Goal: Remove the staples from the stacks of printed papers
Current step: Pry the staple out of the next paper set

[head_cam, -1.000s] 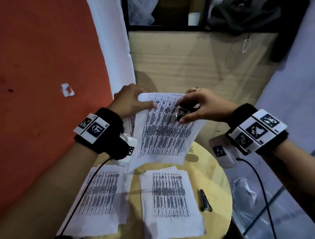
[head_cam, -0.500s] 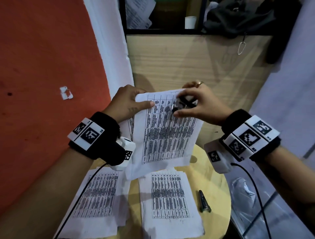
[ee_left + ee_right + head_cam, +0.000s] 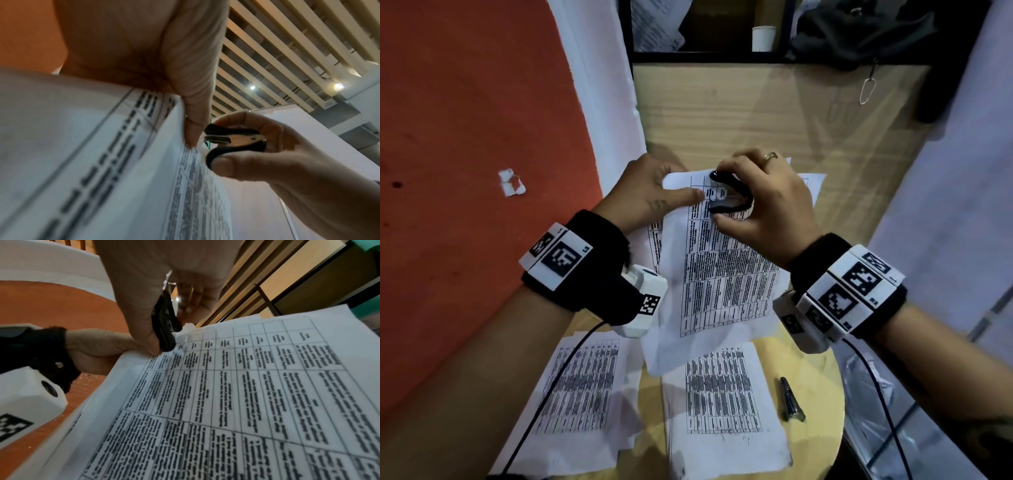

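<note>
The right hand [image 3: 763,209] pinches a staple remover [image 3: 729,197], thumb below and fingers [image 3: 246,120] above, its claws at the far left corner of a lifted stack [image 3: 722,274]. The left hand [image 3: 647,192] grips that corner, thumb pressed on top just beside the claws. No staple is visible. If the claws bite paper instead of wire, the already crumpled corner could tear; a slip could nick the left thumb. Two more stacks [image 3: 722,404] and a pen [image 3: 791,401] lie on the near table [image 3: 822,377].
</note>
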### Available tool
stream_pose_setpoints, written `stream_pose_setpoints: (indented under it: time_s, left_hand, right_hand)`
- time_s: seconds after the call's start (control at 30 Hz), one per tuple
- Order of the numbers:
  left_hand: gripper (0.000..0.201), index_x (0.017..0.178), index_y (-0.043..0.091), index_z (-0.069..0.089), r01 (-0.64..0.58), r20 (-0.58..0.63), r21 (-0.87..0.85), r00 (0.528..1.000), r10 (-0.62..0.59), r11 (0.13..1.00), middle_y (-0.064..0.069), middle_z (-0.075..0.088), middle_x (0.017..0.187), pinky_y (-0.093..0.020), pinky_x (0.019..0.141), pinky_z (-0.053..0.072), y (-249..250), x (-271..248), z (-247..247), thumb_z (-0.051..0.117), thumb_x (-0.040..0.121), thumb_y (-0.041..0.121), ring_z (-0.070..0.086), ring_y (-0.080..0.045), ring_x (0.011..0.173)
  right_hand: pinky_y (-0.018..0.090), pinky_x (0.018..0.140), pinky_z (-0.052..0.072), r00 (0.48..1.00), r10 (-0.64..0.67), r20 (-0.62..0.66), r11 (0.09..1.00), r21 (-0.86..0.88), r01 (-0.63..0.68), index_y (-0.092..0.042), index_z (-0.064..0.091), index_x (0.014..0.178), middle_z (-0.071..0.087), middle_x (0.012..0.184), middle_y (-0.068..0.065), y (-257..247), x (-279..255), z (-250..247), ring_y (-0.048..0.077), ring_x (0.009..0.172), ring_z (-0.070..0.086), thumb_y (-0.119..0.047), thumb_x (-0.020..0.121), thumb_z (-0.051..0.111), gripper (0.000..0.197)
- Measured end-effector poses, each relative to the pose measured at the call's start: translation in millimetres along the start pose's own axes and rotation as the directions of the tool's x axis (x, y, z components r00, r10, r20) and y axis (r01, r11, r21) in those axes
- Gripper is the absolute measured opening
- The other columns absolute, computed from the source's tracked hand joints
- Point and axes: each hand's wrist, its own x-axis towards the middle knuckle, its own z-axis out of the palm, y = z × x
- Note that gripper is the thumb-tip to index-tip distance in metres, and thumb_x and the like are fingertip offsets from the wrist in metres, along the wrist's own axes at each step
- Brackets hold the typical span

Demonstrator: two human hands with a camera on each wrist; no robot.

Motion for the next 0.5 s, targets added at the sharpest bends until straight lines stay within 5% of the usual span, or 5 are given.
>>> stream_pose_setpoints:
  time_s: [0.23,0.5]
  left_hand:
    - [0.047,0.076,0.002,0.067,0.052,0.040,-0.085,0.998,-0.049,0.995,-0.018,0.063,0.071,-0.032,0.064,0.040,-5.8,-3.7,-3.8,0.072,0.063,0.047,0.053,-0.015,0.063]
    - [0.044,0.071,0.006,0.070,0.061,0.082,-0.136,0.995,-0.051,0.989,-0.010,0.057,0.069,-0.031,0.065,0.034,2.0,-6.2,-7.4,0.074,0.057,0.047,0.048,-0.013,0.067]
  right_hand:
    - [0.044,0.071,0.055,1.000,0.006,0.007,0.994,0.112,-0.006,-0.003,0.066,0.103,0.060,0.110,0.017,-1.7,0.5,6.7,0.033,0.090,0.064,-0.017,0.062,0.067,0.044]
    - [0.038,0.057,0.055,0.993,-0.111,0.042,0.994,-0.014,0.111,-0.007,0.068,0.097,0.065,0.096,0.012,-8.3,5.6,9.5,0.033,0.075,0.064,-0.021,0.062,0.069,0.038]
